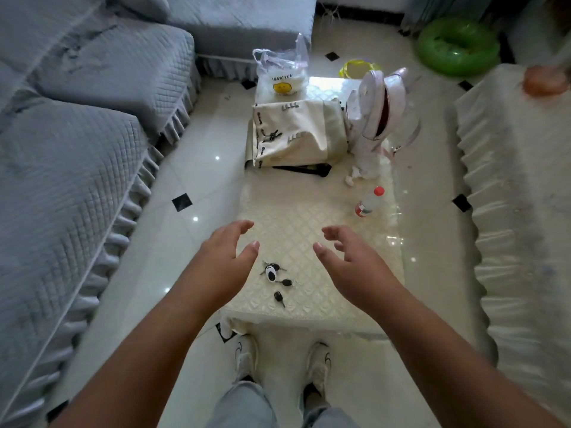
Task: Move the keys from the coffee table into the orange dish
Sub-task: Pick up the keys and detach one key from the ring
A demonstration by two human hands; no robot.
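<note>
A bunch of keys (273, 271) with a white and black fob lies near the front edge of the cream-covered coffee table (324, 236). Two loose black-headed keys (279, 297) lie just in front of it. My left hand (227, 261) hovers open to the left of the keys, fingers spread. My right hand (349, 261) hovers open to their right, also holding nothing. Neither hand touches the keys. An orange dish (545, 83) shows blurred at the far right edge, on a pale covered surface.
On the table stand a small bottle with a red cap (369, 202), a cream bag (296, 134), a white plastic bag (282, 75) and a white appliance (375, 106). A grey sofa (77, 134) runs along the left. A green ring (458, 46) lies on the floor.
</note>
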